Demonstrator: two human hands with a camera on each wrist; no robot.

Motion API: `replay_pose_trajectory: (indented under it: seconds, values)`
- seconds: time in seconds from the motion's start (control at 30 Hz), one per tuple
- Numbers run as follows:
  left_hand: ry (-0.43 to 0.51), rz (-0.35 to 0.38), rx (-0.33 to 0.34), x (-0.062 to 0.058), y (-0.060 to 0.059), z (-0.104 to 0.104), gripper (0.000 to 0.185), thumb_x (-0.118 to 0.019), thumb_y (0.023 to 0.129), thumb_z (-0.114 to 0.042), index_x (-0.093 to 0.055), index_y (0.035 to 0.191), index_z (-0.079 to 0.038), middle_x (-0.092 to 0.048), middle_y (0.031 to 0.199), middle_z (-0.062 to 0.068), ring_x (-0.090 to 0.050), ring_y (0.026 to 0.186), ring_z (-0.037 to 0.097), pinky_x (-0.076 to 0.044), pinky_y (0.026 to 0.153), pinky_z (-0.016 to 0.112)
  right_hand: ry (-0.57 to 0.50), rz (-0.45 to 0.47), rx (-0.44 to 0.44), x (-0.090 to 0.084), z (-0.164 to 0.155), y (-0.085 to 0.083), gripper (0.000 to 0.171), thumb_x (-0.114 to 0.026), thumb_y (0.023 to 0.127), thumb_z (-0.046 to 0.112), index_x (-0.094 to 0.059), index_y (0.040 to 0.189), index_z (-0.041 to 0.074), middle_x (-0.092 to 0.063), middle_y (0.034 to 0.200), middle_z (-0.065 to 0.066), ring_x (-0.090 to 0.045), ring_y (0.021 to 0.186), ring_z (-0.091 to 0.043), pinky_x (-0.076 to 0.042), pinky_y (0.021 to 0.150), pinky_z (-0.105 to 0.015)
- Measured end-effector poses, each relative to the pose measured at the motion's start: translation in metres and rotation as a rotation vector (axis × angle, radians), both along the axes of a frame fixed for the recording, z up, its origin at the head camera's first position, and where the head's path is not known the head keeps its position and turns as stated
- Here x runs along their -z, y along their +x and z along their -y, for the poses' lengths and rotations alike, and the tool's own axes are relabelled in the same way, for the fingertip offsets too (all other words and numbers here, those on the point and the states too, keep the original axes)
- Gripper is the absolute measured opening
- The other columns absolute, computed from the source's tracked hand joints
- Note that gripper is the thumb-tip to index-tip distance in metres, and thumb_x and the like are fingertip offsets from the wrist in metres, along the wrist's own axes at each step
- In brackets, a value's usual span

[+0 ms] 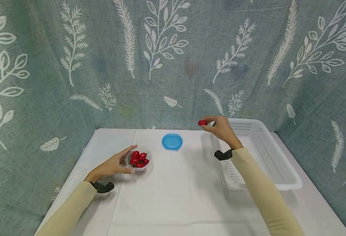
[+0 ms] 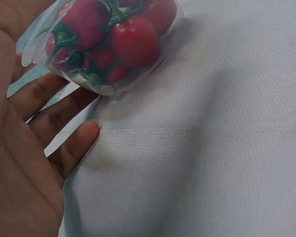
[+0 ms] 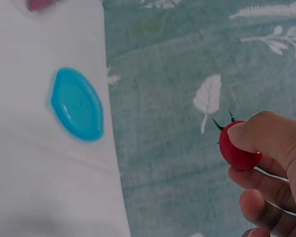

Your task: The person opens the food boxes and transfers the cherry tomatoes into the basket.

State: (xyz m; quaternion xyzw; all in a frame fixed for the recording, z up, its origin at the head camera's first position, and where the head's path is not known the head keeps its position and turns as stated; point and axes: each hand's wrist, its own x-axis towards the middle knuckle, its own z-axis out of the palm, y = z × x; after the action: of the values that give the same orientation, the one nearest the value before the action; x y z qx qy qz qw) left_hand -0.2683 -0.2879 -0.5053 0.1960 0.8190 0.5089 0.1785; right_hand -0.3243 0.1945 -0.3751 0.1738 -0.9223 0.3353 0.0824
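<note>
My right hand pinches a red cherry tomato between thumb and fingers, its green stem pointing outward. It is raised at the far left corner of the white basket. On the left, my left hand curls round the side of a small clear plastic container. Several cherry tomatoes with green stems lie inside that container. The left wrist view shows some fingers behind its wall and the little finger away from it. A blue lid lies flat on the table between the hands.
A white cloth covers the table. Grey-green curtains with white leaf prints stand behind it and on both sides. The perforated basket takes up the table's right side, with my right forearm across it.
</note>
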Motion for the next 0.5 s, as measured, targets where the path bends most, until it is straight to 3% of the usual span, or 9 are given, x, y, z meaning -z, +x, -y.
replay_pose_trajectory:
  seconds: [0.27,0.5]
  values:
    - [0.0,-0.012,0.013,0.002,-0.002,0.002,0.104,-0.086,0.086,-0.023,-0.02,0.166,-0.031,-0.016,0.171,0.005,-0.019,0.154,0.039,-0.029,0.117,0.064,-0.023,0.018,0.087,0.012,-0.032,-0.009,0.037,-0.076,0.096,0.025,-0.073,0.127,0.006,-0.073,0.113,-0.016,-0.066,0.076,-0.026,-0.052,0.061,-0.034]
    - [-0.005,-0.017,0.009,0.004,-0.002,0.001,0.104,-0.087,0.085,-0.025,-0.021,0.165,-0.036,-0.018,0.17,0.003,-0.032,0.147,0.035,-0.041,0.104,0.051,-0.034,0.023,0.152,0.027,-0.06,-0.017,0.034,-0.074,0.097,0.026,-0.074,0.124,0.006,-0.073,0.115,-0.015,-0.068,0.092,-0.032,-0.057,0.073,-0.045]
